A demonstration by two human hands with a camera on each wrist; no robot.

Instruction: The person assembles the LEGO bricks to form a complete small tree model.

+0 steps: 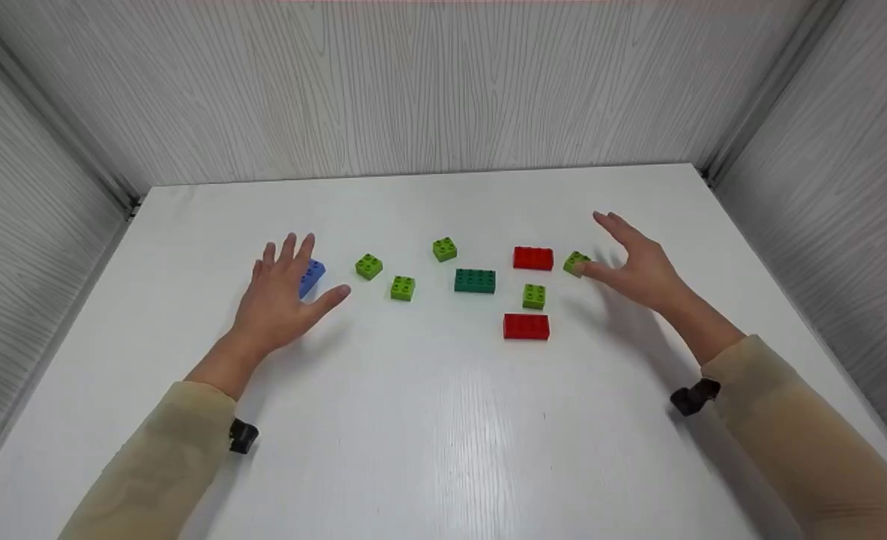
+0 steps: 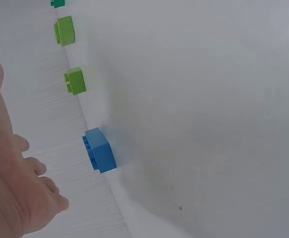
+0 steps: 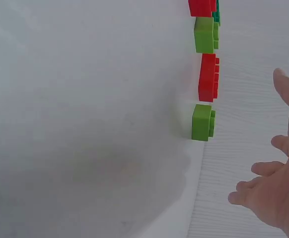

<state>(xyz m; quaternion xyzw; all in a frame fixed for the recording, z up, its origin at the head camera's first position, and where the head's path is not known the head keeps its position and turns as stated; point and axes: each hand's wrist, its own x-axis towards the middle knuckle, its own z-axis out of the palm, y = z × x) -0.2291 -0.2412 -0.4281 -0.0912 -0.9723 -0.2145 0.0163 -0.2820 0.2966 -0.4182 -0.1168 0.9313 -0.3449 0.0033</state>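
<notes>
In the head view my left hand (image 1: 277, 304) hovers above the table with fingers spread, partly covering a blue building brick (image 1: 312, 276). The left wrist view shows that blue brick (image 2: 101, 150) standing apart from the hand (image 2: 20, 183). On the other side my right hand (image 1: 642, 268) is held over the table, thumb and fingers wide apart. Its thumb overlaps a lime green brick (image 1: 574, 262) in the head view. From the right wrist, a gap separates the green brick (image 3: 201, 122) from the hand (image 3: 278, 183). Both hands are empty.
Between the hands lie a dark green brick (image 1: 474, 281), an upper red brick (image 1: 533, 258) and a lower red brick (image 1: 525, 327). Several small lime green bricks (image 1: 403, 288) are scattered among them. Pale wood-grain panels (image 1: 443, 90) wall the white table (image 1: 443, 420) at the back and sides.
</notes>
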